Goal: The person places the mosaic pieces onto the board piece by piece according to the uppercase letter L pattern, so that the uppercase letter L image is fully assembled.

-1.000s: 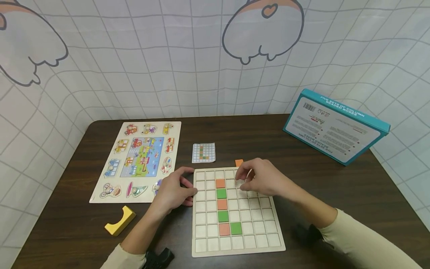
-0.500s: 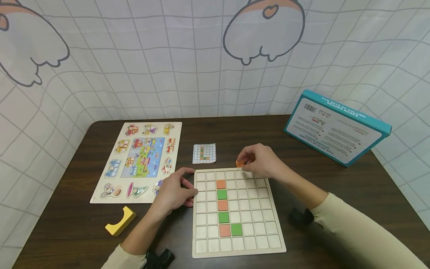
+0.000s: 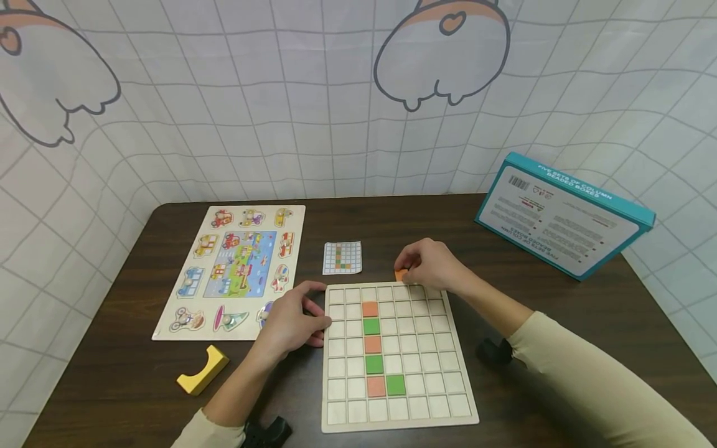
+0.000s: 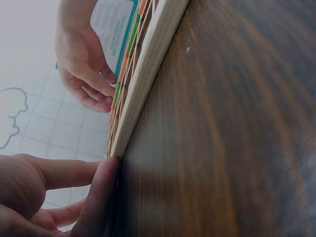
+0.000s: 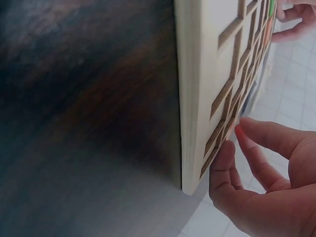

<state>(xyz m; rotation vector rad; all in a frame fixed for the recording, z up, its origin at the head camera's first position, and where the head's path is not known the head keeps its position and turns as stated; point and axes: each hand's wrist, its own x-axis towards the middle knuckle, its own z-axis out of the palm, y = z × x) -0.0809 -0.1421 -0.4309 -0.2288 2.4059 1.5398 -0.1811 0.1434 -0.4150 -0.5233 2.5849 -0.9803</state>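
A square wooden grid board lies on the table, with several orange tiles and green tiles set in its cells. At the board's upper left edge, my left hand touches the side with thumb and fingers spread. My right hand is past the far edge, thumb and fingers pinching a loose orange tile, partly hidden by the fingers. The right wrist view shows the right hand close beside the board's corner. Just behind the board lies a small printed pattern card.
A picture peg puzzle lies at the left, reaching under the left hand. In front of it is a yellow arched block. A teal and white box stands at the back right, near the patterned curtain.
My right hand has moved from above the board's upper cells to the loose orange tile behind it, and its fingers now close around that tile. The left hand stays at the board's edge.
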